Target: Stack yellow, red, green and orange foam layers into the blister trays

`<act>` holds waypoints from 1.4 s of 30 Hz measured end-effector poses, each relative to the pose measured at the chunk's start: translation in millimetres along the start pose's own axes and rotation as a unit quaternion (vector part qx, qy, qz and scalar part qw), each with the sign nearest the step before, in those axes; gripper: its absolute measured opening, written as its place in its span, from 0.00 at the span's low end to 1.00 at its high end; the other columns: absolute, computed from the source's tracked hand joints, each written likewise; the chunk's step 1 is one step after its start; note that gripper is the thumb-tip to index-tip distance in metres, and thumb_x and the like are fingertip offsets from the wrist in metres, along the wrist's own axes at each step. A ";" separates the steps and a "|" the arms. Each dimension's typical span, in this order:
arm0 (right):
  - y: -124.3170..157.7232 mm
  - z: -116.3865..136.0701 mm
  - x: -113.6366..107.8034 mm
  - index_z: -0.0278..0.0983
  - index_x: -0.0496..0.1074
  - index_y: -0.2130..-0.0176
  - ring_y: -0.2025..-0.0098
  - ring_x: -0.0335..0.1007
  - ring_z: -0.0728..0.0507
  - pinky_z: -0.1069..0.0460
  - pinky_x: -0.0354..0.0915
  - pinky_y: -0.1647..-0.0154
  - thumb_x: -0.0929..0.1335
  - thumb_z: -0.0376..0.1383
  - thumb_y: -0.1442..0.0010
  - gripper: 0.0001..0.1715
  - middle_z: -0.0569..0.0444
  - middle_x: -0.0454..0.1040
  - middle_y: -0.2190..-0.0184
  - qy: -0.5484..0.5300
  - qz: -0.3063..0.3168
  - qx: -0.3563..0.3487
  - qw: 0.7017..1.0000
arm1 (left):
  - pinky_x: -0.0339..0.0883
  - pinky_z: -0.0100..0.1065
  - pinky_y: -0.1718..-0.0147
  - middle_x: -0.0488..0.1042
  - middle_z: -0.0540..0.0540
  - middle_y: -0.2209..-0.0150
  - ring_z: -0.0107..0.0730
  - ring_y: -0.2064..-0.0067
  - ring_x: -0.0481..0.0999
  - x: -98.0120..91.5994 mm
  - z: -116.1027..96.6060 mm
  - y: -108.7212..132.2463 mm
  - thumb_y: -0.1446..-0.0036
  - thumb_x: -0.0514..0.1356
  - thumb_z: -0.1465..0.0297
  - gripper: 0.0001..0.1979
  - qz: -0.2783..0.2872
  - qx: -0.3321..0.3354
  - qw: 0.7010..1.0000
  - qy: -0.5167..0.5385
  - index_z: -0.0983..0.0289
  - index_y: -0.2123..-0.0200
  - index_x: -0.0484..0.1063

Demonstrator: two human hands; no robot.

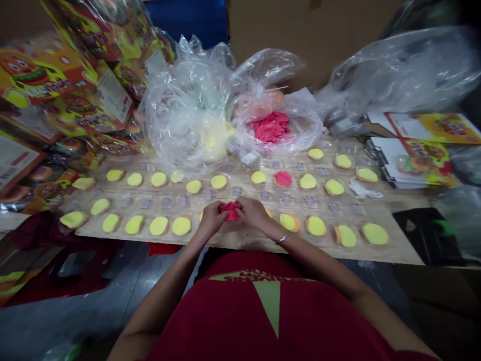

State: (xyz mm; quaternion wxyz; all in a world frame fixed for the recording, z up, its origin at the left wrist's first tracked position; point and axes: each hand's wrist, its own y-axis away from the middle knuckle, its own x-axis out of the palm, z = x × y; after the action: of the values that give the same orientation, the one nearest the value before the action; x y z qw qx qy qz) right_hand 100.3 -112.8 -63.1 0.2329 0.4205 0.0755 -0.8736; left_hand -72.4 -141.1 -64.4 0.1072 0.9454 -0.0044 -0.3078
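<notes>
Close to the table's front edge, my left hand (213, 218) and my right hand (252, 214) both pinch a thin pink-red foam-like piece (231, 210) between them. Around them lie rows of clear plastic trays holding round yellow-topped pieces, such as a yellow piece (182, 225) left of my hands and another yellow piece (316, 225) to the right. One tray in the back row has a pink-red piece (283, 178) on top. Behind, an open clear bag (306, 131) holds a pile of pink-red pieces (271, 126). A bracelet sits on my right wrist.
A big clear bag (184, 115) with yellowish contents stands at the back. Packaged burger-print packs (86, 100) are stacked on the left. Printed cards (432, 155) and a black flat object (428, 235) lie on the right. A cardboard panel (319, 45) rises behind the table.
</notes>
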 end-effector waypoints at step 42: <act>-187.0 -255.7 -196.2 0.32 0.75 0.66 0.66 0.71 0.44 0.54 0.61 0.64 0.69 0.42 0.42 0.14 0.49 0.76 0.70 0.054 -0.144 0.174 0.973 | 0.64 0.46 0.49 0.74 0.61 0.52 0.47 0.49 0.71 36.8 -112.7 -217.5 0.45 0.59 0.69 0.13 -0.010 0.316 0.906 -0.283 0.64 0.56 0.73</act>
State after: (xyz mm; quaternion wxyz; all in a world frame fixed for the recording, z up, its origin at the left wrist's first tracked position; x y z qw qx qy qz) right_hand 296.7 203.0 -86.4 0.0232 0.4861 -0.0048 -0.8736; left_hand 10.6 91.2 -41.7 -0.2061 0.8030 -0.1221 -0.5457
